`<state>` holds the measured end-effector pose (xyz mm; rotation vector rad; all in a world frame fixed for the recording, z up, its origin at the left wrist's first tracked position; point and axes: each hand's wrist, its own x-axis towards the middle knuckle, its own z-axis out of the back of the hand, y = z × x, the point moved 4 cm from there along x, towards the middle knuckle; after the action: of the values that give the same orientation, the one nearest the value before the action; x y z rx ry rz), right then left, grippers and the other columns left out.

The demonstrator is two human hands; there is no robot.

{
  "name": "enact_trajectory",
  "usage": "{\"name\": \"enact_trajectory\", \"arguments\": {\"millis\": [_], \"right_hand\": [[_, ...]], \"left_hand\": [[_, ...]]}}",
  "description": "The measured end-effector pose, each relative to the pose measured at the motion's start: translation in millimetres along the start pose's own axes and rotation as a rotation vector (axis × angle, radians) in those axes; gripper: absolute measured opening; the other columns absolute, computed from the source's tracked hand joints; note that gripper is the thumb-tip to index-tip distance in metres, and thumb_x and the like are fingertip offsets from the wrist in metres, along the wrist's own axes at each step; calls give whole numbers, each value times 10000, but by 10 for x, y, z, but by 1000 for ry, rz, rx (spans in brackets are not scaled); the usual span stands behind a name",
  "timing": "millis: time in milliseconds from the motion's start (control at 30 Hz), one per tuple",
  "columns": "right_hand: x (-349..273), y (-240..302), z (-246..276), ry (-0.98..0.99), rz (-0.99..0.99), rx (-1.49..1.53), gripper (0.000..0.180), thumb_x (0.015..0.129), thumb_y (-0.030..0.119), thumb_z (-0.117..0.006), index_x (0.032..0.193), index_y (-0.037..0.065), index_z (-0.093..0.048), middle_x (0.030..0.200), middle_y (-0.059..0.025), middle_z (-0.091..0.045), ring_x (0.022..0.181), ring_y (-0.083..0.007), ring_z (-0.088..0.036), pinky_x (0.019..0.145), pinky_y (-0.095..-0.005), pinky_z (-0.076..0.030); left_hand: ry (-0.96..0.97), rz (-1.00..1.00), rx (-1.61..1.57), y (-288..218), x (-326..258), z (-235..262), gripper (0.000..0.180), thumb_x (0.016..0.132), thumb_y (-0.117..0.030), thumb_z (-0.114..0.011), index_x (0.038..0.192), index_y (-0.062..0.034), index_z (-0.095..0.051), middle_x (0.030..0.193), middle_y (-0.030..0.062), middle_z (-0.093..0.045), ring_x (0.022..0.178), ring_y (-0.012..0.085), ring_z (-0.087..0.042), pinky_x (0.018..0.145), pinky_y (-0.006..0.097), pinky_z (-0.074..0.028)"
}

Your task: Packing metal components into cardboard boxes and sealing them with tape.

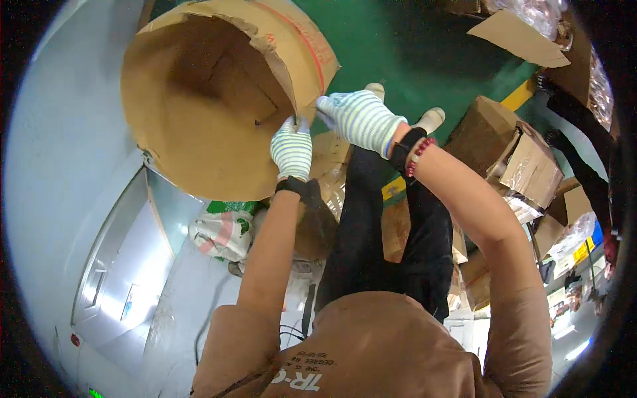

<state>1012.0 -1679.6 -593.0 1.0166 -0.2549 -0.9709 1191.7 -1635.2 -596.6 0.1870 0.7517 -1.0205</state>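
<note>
A large brown cardboard box, its inside showing and its upper rim torn and ragged, fills the upper left. My left hand, in a white glove with green stripes, is closed on the box's right-hand edge, fingertips at the rim. Just right of it, my right hand wears a matching glove. Its thumb and fingers are pinched together against the same edge, by a red printed line. Whatever lies between those fingertips is too small to make out. A dark band and a red bead bracelet circle my right wrist.
Below the box lies a white, green and red sack. Cartons stand at the right, with clear plastic wrap behind them. The green floor carries a yellow line. A pale wall runs along the left.
</note>
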Motion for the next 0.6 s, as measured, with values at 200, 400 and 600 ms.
{"name": "enact_trajectory", "arguments": {"millis": [200,400,600], "right_hand": [[68,308,-284,197,-6,117,212,955,226,-609,1022,28,-646,904,-193,-702,831,-378,-709,703,-468,-572],[11,325,-540,115,53,98,170,915,132,-626,1047,26,-646,879,-170,-673,829,-373,-701,704,-454,-570],[198,298,-699,117,51,-47,140,912,168,-620,924,35,-661,804,-170,-687,754,-364,-714,635,-465,-575]], "left_hand": [[-23,-67,-184,497,-129,-39,378,958,-232,-675,1237,22,-699,1153,247,-727,1039,392,-713,944,407,-542],[-83,-212,-76,612,-155,-60,354,941,-196,-669,1232,3,-702,1159,238,-723,1045,394,-704,940,433,-549],[-101,-238,50,606,-200,-51,336,950,-193,-633,1226,-17,-709,1151,235,-723,1041,384,-704,940,445,-550]]}}
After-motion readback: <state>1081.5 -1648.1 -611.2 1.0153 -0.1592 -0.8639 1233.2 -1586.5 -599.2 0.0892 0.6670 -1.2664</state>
